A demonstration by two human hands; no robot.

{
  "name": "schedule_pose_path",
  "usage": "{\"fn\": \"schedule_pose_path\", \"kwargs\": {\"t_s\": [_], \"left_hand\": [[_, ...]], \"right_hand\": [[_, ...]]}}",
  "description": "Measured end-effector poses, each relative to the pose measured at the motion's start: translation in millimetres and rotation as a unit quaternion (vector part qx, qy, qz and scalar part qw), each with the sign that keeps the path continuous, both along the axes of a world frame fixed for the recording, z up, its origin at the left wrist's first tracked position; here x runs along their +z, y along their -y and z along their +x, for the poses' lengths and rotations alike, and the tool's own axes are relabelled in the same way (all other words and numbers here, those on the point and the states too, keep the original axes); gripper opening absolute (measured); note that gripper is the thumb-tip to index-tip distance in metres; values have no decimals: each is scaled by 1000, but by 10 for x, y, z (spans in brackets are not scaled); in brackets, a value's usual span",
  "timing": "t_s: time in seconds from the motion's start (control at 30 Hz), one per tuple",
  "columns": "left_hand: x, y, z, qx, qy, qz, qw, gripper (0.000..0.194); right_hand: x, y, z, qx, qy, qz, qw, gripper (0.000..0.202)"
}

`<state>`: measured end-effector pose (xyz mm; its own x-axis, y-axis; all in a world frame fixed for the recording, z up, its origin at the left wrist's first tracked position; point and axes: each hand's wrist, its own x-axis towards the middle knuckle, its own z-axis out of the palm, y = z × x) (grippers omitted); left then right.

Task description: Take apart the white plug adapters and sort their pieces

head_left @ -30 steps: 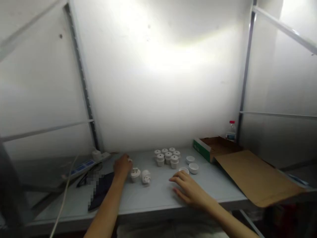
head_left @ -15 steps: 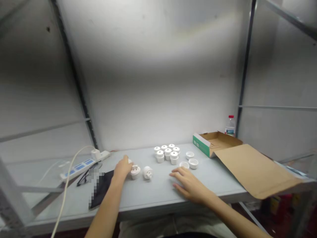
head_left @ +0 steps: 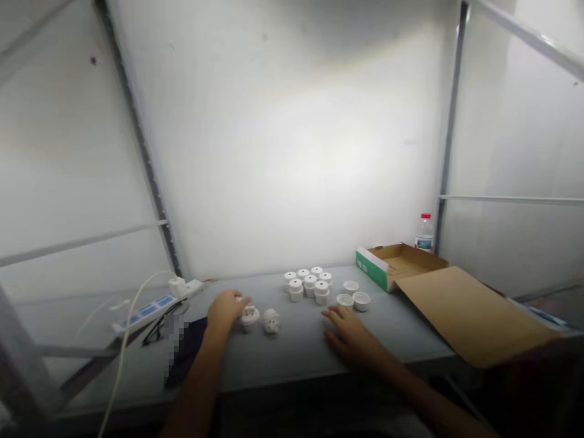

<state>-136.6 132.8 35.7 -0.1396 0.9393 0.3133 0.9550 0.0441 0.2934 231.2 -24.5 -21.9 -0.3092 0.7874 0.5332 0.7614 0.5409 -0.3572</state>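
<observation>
My left hand (head_left: 227,311) is closed round a white piece, mostly hidden behind its fingers, left of a white plug-like part (head_left: 250,317). Beside that part, another white piece (head_left: 272,321) lies tilted. On the table's right half, my right hand (head_left: 349,331) has its fingers apart and holds nothing; its fingertips are at the near side of a white ring-shaped cup (head_left: 345,301). Two similar cups, one at the right (head_left: 361,301) and one behind (head_left: 350,286), are close by. Several assembled white round units (head_left: 309,284) stand in a cluster at the middle back.
An open green and brown cardboard box (head_left: 399,267) has its flap over the right edge. Behind it is a red-capped bottle (head_left: 424,234). At left are a power strip (head_left: 150,309), a cable (head_left: 125,347), glasses (head_left: 157,328) and a dark flat object (head_left: 189,353).
My right hand has shifted slightly right, and the two nearer cups have moved right. The wall looks brighter and the table front darker.
</observation>
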Motion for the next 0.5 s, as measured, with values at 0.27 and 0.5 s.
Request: {"fn": "schedule_pose_path", "kwargs": {"t_s": [0.27, 0.5], "left_hand": [[163, 101, 178, -29, 5, 34, 999, 49], [356, 346, 801, -174, -37, 117, 977, 34]], "right_hand": [[-1, -3, -3, 18, -4, -22, 1000, 42], [122, 60, -29, 20, 11, -32, 999, 39]]}}
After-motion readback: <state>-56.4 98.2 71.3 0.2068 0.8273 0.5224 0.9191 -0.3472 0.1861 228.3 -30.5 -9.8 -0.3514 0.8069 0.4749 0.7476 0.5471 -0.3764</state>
